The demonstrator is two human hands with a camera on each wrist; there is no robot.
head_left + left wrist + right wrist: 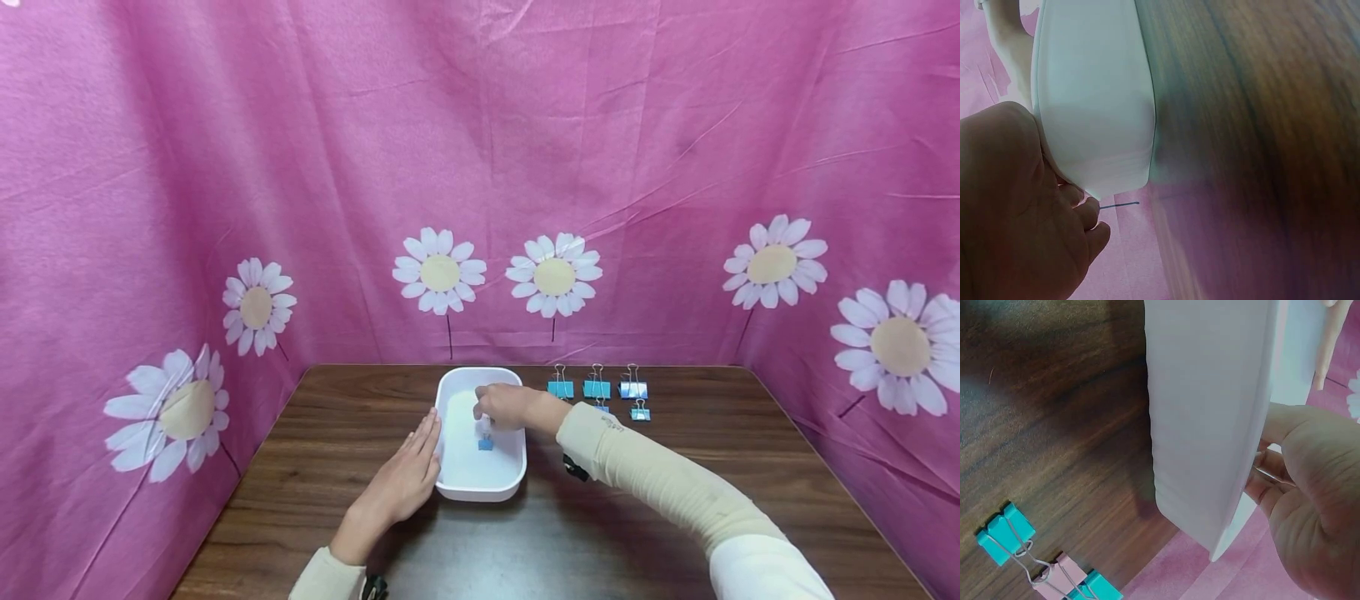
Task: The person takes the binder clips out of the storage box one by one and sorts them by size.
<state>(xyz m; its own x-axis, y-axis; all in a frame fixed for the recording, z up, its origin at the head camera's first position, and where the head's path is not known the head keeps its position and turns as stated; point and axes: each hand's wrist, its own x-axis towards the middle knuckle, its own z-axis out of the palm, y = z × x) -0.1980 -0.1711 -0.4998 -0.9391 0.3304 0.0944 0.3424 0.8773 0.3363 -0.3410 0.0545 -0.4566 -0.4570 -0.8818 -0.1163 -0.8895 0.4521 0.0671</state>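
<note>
A white plastic tray stands on the table. My left hand lies along the tray's left wall with its fingers straight; the left wrist view shows the palm beside the wall. My right hand reaches over the right rim, fingers curled down inside. In the right wrist view, a thin silver wire handle, like a binder clip's, shows between the fingers; the rest is hidden behind the rim. A small blue binder clip sits on the tray floor just below the right hand.
Right of the tray, binder clips stand in rows: two teal ones and a shiny one behind, a small teal one in front. The right forearm partly covers another blue clip. A pink flowered curtain surrounds the table.
</note>
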